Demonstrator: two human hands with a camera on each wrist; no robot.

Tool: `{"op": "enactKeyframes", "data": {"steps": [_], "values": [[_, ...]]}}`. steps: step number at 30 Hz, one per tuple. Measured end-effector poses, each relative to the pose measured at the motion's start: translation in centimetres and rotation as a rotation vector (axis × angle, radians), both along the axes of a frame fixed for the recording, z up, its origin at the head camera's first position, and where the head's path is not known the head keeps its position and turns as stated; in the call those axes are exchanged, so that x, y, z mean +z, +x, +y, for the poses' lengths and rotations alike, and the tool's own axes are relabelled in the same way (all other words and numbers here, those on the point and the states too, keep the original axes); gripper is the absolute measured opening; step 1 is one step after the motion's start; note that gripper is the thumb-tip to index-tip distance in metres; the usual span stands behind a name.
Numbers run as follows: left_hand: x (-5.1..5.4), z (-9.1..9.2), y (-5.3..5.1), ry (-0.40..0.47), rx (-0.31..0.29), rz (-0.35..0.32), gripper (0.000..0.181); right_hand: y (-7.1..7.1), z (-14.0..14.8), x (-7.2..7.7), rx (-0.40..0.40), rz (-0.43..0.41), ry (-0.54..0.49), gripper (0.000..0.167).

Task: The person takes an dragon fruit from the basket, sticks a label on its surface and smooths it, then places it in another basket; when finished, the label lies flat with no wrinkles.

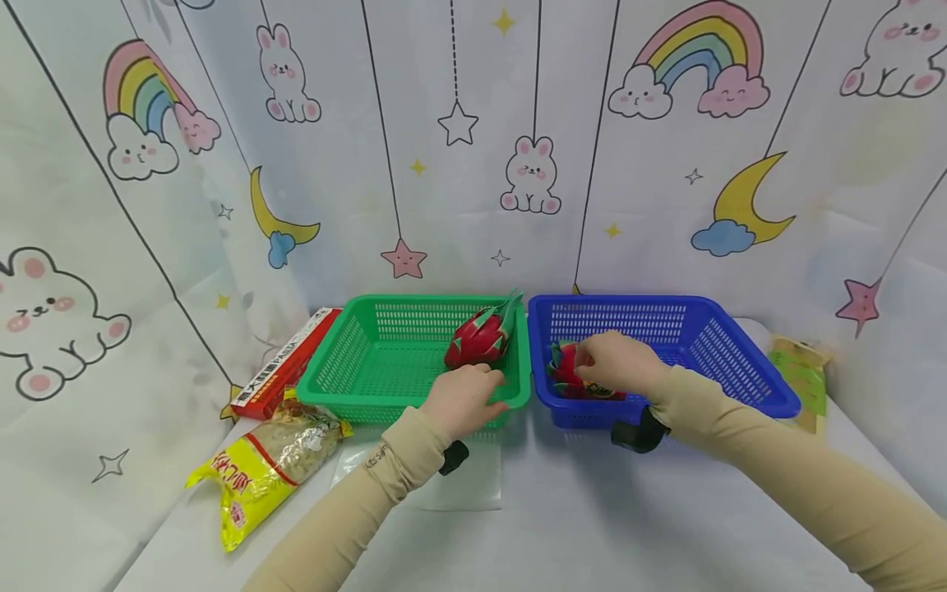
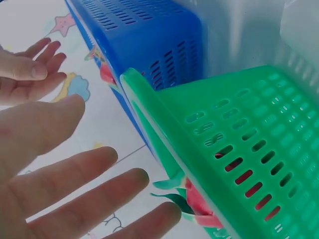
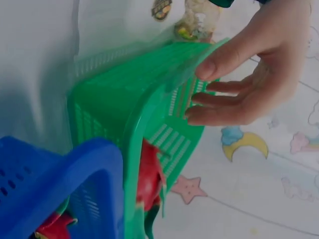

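Note:
A red dragon fruit (image 1: 479,339) with green leaf tips leans in the right end of the green basket (image 1: 385,403). Just above that basket's front rim is my left hand (image 1: 462,400), its fingers spread and holding nothing. Inside the blue basket (image 1: 666,404), a second dragon fruit (image 1: 565,372) lies at the left end, partly hidden by my right hand (image 1: 625,362). In the left wrist view, the right hand (image 2: 32,69) has loosely bent, parted fingers with nothing between them. The right wrist view shows the left hand (image 3: 254,79) over the green basket (image 3: 132,119).
Left of the green basket lie a long red and white box (image 1: 284,366) and a yellow bag of pale pieces (image 1: 277,464). A flat clear plastic bag (image 1: 459,485) is on the table in front. A green packet (image 1: 802,378) stands right of the blue basket, and a patterned curtain hangs behind.

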State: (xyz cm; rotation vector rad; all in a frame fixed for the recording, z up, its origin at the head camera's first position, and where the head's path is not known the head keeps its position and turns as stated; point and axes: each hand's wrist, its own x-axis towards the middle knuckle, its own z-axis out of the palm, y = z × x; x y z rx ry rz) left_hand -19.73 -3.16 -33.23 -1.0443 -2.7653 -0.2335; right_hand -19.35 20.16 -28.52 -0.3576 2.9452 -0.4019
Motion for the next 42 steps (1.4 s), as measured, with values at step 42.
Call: {"op": "enactKeyframes", "data": {"steps": [42], "values": [[-1.8,-3.6,-1.0,0.187,0.112,0.013,0.026,4.0,-3.2,-7.2,0.073,0.460,-0.168,0.005]]}}
